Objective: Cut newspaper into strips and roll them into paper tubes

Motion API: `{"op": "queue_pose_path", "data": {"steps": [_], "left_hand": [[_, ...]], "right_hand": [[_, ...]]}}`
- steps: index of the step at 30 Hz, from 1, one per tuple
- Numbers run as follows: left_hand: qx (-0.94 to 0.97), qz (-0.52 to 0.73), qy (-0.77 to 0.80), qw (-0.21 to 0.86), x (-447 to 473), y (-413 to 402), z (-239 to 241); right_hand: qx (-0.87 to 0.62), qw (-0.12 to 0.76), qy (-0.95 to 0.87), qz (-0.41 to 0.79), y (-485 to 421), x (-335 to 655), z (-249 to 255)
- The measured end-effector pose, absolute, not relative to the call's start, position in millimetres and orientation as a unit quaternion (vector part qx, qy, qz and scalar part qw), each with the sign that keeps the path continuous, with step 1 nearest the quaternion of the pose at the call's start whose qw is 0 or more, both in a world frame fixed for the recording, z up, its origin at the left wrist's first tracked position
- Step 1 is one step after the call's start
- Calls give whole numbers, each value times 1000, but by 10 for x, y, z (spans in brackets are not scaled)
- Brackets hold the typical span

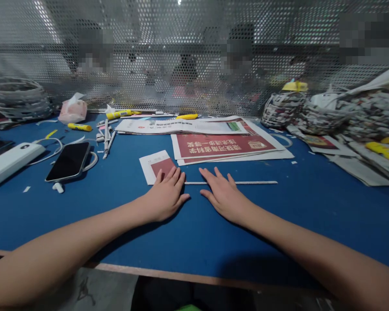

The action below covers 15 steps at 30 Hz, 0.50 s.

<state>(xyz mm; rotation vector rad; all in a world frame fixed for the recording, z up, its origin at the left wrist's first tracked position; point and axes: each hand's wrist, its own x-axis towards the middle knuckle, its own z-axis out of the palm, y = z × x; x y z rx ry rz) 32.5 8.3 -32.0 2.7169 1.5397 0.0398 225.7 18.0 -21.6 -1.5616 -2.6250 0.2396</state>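
Observation:
My left hand (pixel 167 194) lies flat on the blue table (pixel 294 203), fingers stretched out, over the near part of a small red and white paper piece (pixel 155 166). My right hand (pixel 222 194) lies flat beside it, fingers spread, fingertips on a thin rolled paper stick (pixel 246 182) that runs left to right under both hands. Neither hand grips anything.
Red printed newspaper sheets (pixel 223 144) lie just beyond the hands. A phone (pixel 69 161), a white power bank (pixel 9 162) and cables sit at left, with yellow glue sticks (pixel 79 127) and paper sticks behind. Woven paper baskets (pixel 283 108) and newspaper piles fill the right. A perforated metal screen (pixel 181 52) stands at the back.

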Motion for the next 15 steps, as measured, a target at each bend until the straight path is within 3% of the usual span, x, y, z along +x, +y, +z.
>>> {"op": "queue_pose_path", "data": {"steps": [8, 15], "left_hand": [[887, -18, 461, -16, 294, 162, -252], [888, 10, 452, -83, 295, 63, -126]], "right_hand": [[-442, 151, -884, 22, 276, 2288, -272], [-467, 86, -880, -32, 189, 2254, -179]]}}
